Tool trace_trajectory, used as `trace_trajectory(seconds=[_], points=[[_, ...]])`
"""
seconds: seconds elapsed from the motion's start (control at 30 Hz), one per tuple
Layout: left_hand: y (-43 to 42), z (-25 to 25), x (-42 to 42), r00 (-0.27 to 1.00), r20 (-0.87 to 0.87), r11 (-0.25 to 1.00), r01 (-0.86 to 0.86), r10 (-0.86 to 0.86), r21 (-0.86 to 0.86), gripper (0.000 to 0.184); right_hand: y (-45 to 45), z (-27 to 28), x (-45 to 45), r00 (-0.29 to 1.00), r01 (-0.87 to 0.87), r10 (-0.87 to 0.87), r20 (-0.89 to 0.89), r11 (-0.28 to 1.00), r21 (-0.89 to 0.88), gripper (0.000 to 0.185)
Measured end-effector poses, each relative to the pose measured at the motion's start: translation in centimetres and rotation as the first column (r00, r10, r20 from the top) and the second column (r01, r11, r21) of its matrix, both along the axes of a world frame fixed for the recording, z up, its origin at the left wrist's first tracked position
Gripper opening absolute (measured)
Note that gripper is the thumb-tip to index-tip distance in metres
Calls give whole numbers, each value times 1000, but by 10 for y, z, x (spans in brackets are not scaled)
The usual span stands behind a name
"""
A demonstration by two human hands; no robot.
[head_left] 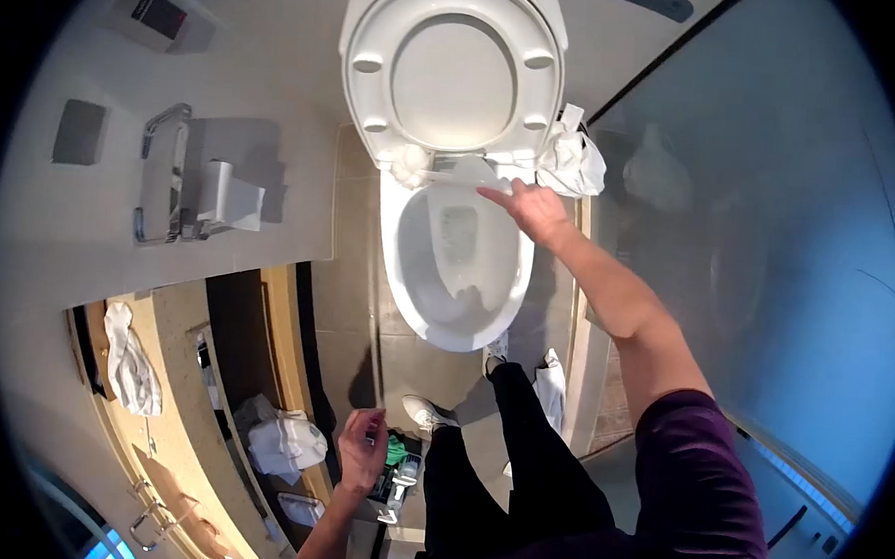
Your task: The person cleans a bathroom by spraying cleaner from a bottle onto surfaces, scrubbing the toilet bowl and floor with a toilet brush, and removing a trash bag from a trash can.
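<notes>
Right grip (501, 190) tight on brush (410, 166), white bag (572, 167) beside bowl (455, 337) (left grip (374, 423) unclear).

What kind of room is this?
Looks like a bathroom: a toilet with its lid and seat raised, a toilet paper roll on the wall at left, and what seems a glass shower panel at right.

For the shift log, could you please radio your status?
Right hand closed on white, fluffy-headed brush, at back of white ceramic toilet bowl. Left hand near crumpled green cloth, grip unclear. White plastic seat raised, bowl uncovered.
</notes>
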State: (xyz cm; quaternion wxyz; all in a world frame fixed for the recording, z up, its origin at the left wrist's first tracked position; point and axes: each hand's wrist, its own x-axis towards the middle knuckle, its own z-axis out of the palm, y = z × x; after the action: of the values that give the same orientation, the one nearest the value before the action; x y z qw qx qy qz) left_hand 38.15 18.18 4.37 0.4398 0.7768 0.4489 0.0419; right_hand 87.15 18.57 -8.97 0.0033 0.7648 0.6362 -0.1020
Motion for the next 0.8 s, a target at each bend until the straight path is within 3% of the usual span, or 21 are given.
trace_trajectory(seconds=[0.17,0.23,0.3,0.37,0.43,0.5,0.57,0.63,0.67,0.8], points=[[3,-10,-1,1000,-11,997,26,-27,-73,18,-93,29,15,938,335,-345,-15,918,-214,73],[5,-12,3,999,20,996,34,-33,-82,16,-111,77,21,905,416,-425,-26,897,-150,72],[6,-22,-1,998,6,984,-66,68,-165,14,-126,126,22,864,495,-500,-49,864,-88,72],[3,-43,-12,994,0,977,-104,106,-185,14,-128,166,27,812,568,-562,-157,823,-9,70],[2,-54,-14,978,102,964,-155,180,-214,14,-116,196,29,816,564,-528,-236,817,123,65],[2,-51,-15,979,99,968,-156,178,-196,15,-94,226,24,806,572,-462,-371,769,286,66],[1,-50,-18,977,113,965,-152,179,-213,14,-69,231,22,833,532,-404,-377,773,346,63],[3,-36,-15,986,36,969,-150,160,-194,15,-38,219,21,886,453,-304,-351,730,511,64],[4,-30,-15,993,-36,975,-121,117,-187,15,-19,208,19,914,381,-174,-365,674,633,68],[2,-42,-21,985,-54,957,-172,163,-236,17,20,127,9,977,189,-90,-195,792,581,77]])
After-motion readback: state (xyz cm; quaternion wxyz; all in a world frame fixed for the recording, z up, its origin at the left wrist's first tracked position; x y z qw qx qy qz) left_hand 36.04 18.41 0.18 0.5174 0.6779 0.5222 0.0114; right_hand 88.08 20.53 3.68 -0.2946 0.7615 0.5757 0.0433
